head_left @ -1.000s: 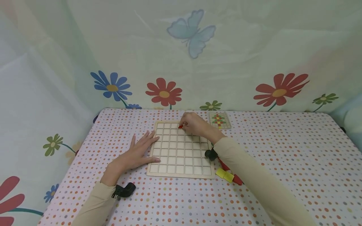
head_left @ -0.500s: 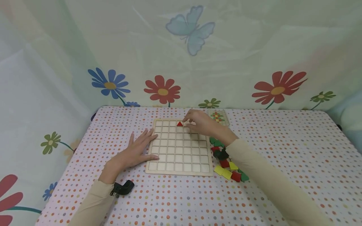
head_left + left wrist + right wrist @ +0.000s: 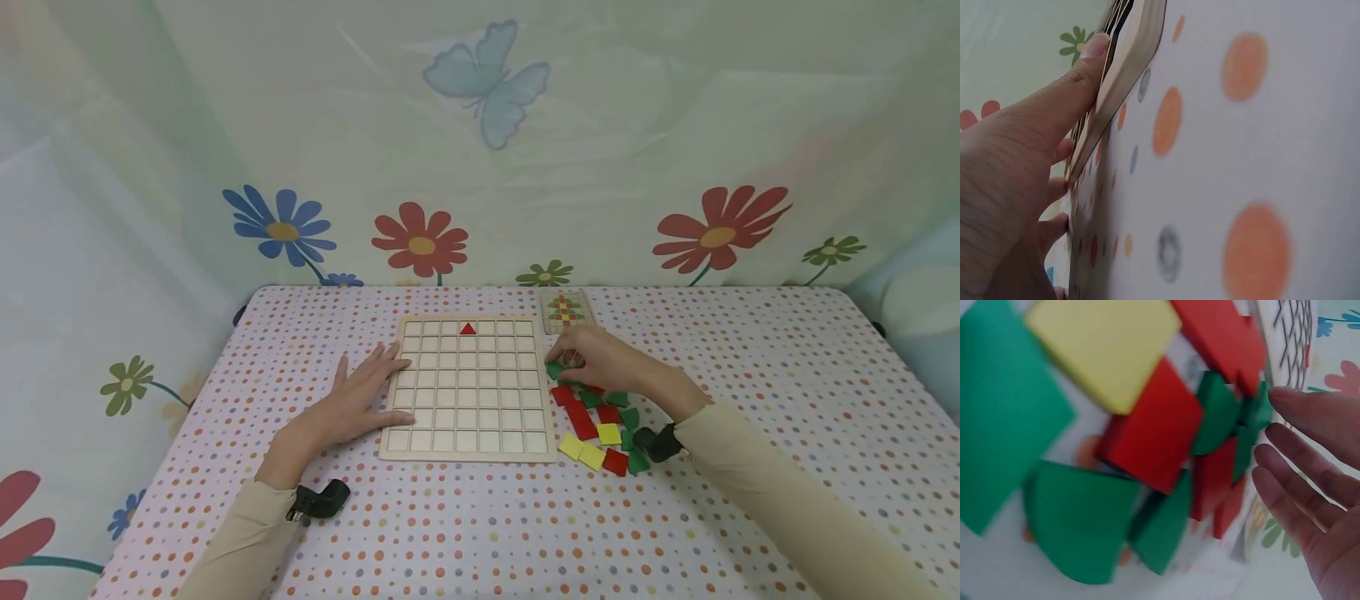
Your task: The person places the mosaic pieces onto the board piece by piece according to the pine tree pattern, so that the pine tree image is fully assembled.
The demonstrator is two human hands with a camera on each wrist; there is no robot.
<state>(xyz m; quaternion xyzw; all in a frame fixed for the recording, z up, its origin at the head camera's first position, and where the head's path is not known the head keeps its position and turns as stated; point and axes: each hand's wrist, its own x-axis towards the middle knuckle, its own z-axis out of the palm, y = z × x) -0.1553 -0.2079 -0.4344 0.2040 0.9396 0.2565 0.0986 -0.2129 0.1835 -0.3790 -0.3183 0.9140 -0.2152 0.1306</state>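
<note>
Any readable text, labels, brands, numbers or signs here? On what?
None readable.
Board: none visible.
Colored pieces: none visible.
Card: colored picture on a grid; any print too small to read.
Wrist cameras: any marking too small to read.
Tablecloth: dots, no lettering.
Backdrop: pictures, no lettering.

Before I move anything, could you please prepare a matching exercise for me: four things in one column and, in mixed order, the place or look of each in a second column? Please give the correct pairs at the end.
Column 1
1. Board
2. Triangle
3. Card
4. Yellow squares

Column 2
A. Among red pieces and green pieces
B. Pale, with rows of square cells
C. Red, in the far row of cells
D. Near the far edge of the table, with a coloured printed pattern

Pairs: 1-B; 2-C; 3-D; 4-A
</note>
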